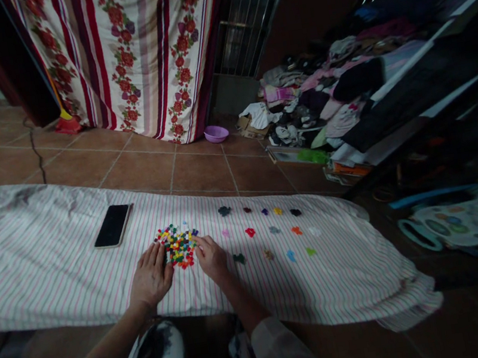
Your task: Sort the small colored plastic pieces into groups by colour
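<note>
A pile of small multicoloured pieces (179, 246) lies on the striped cloth (101, 285) in front of me. My left hand (152, 274) rests at the left edge of the pile, its fingers stretched out and lying flat. At the pile's right edge is my right hand (210, 258), thumb and fingertips pressed together; anything between them is too small to make out. Small heaps sorted by colour sit in rows on the right, among them a red heap (250, 233), an orange heap (297, 231), a light blue heap (291, 255) and a dark green heap (239, 258).
A phone (113, 225) lies left of the pile. Beyond the cloth are a tiled floor (146, 163), a purple basin (216, 133), a flowered curtain (133, 56) and a red broom (68, 125). Heaped clothes (319, 87) fill the back right.
</note>
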Tool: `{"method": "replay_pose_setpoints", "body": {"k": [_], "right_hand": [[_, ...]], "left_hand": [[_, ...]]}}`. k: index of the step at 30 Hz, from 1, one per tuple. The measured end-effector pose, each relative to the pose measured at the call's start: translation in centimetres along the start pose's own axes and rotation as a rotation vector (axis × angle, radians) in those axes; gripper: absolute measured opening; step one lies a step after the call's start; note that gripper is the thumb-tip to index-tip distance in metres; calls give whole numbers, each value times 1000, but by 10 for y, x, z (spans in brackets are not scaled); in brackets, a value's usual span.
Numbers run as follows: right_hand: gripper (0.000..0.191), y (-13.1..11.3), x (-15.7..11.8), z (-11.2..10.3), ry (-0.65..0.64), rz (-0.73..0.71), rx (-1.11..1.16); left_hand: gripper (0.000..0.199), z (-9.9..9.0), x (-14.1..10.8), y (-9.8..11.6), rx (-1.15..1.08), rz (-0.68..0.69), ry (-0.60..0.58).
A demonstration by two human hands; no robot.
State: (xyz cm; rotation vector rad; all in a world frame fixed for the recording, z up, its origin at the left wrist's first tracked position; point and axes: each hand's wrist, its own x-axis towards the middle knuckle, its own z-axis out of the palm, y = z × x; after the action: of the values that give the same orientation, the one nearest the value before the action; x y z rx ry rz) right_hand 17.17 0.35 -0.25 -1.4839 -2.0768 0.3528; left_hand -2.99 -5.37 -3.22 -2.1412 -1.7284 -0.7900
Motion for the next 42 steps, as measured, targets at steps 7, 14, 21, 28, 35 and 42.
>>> {"method": "replay_pose_setpoints", "body": {"k": [7, 14, 21, 28, 35, 42], "right_hand": [[37, -1, 7, -5, -76, 44, -9], [33, 2, 10, 0, -60, 32, -48], [37, 5, 13, -1, -92, -35, -98], [36, 5, 17, -2, -171, -44, -143], [30, 5, 12, -5, -116, -63, -88], [24, 3, 10, -5, -65, -64, -41]], "left_hand": [[52, -1, 1, 0, 34, 26, 17], [53, 1, 0, 1, 0, -11, 8], [55, 1, -1, 1, -56, -34, -14], [54, 0, 1, 1, -34, -34, -27], [53, 0, 0, 2, -27, -37, -21], [53, -1, 0, 1, -20, -25, -20]]}}
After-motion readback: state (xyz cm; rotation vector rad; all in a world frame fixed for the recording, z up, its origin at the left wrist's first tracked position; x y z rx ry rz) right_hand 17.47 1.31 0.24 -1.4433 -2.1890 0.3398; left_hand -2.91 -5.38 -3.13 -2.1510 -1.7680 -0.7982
